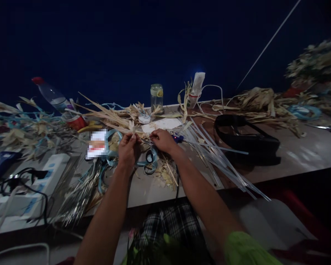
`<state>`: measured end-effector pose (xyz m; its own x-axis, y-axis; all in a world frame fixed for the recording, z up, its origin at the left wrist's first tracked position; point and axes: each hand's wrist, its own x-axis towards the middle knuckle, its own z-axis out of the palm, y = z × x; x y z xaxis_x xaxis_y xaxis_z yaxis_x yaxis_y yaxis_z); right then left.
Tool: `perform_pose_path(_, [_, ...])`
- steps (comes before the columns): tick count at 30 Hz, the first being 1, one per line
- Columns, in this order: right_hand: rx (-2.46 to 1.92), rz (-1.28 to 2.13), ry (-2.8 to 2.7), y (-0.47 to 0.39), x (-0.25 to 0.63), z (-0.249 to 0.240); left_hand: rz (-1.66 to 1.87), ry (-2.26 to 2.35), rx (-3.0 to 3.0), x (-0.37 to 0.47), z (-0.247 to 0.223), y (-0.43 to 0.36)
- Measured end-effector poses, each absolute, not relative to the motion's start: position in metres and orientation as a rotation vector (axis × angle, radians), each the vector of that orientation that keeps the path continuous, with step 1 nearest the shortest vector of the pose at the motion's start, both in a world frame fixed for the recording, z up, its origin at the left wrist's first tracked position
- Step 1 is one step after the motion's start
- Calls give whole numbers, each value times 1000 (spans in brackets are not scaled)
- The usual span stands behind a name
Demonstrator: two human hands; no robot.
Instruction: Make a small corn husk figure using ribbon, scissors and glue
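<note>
My left hand is closed, its fingertips pinching a pale piece of dry husk. Just to its right, my right hand has its fingers drawn together; what they hold, if anything, is too small to name. Below and between the hands lie scissors with dark handles, beside a loop of light blue ribbon. Husk scraps are scattered near the table edge. A dark blue tool with a small red light rests right of my right hand.
Clear sticks and a black strap-like frame lie to the right. Metal wires and a white power strip are on the left. Behind stand a glass jar, a cup and a tilted bottle.
</note>
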<state>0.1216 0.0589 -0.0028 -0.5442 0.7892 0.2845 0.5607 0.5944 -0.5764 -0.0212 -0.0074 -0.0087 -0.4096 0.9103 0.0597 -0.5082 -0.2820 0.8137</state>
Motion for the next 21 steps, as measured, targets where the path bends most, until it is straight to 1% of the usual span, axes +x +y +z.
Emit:
perform_pose_path(3, [-952,458,-2522,49,115,-2,1874,928,673,-22,-7,-8])
perform_pose_path(6, [-970,284,-2622,40,107,-3,1872,957,680,-21,-6,-9])
perform_pose_path(9, [-985,229,-2658,37,101,-3,1848,975,707,-20,-5,-10])
perform_pose_path(12, [-935,349,-2536,40,100,-3,1864,979,715,-21,-6,-9])
perform_pose_path(18, [-834,750,-2012,56,109,-3,1893,979,671,-24,-10,-7])
perform_pose_path(21, [-798,819,-2011,55,111,0,1842,990,689,-23,-13,-6])
